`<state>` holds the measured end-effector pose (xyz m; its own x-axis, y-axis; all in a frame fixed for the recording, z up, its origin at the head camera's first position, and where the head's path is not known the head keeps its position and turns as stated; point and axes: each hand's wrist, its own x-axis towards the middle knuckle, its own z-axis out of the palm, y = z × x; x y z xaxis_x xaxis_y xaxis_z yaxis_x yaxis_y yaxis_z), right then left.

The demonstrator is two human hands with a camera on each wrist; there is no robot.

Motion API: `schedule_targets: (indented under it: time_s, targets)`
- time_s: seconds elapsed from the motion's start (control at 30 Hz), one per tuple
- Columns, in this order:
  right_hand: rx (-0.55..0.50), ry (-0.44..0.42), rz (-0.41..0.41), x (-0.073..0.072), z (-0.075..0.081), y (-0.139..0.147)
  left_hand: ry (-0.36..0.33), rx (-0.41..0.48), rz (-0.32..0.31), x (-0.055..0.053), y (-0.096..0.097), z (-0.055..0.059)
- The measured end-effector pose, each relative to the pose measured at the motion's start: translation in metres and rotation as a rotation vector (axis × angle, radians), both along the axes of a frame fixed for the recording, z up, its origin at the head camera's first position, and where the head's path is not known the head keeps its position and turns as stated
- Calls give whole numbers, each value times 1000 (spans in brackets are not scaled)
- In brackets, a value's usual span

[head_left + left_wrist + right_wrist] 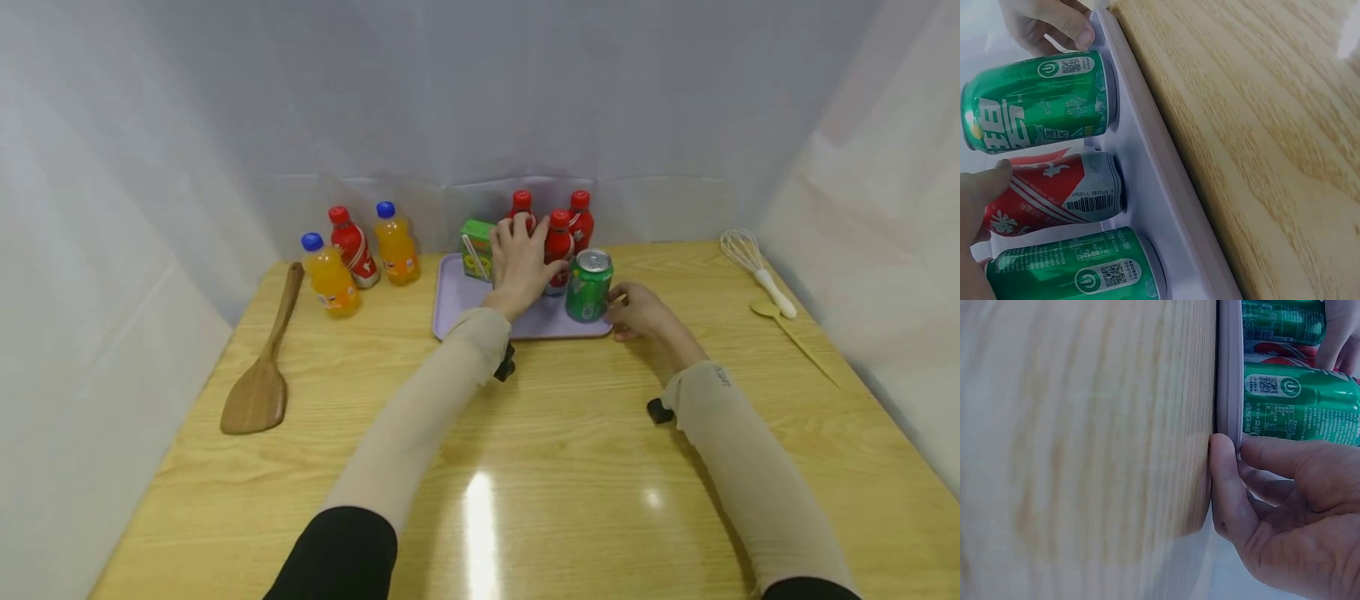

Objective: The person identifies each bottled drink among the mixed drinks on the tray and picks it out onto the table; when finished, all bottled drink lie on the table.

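Observation:
On a light purple tray, my left hand reaches over the front red bottle. Its thumb and fingers are about that bottle, and the left wrist view shows the thumb touching its side. My right hand pinches the tray's right end by the rim, thumb below and fingers above, as the right wrist view shows. Beside that hand stands a green drink can. Another green can stands across the red bottle, hidden behind my left hand in the head view.
More red bottles and a green juice box stand on the tray. To the left are orange drink bottles, a red bottle and a wooden spatula. A whisk and a yellow spoon lie right.

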<state>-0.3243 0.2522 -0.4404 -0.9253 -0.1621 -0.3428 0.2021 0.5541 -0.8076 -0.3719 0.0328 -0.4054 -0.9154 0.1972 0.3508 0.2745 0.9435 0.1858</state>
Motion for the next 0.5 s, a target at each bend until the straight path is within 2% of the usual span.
schedule_targets:
  time_s: [0.27,0.5]
  targets:
    - [-1,6,2,0,0,0,31,60,-12,-2,-2,1]
    - [2,-5,3,-1,-1,1,29,60,-48,-2,-4,-2]
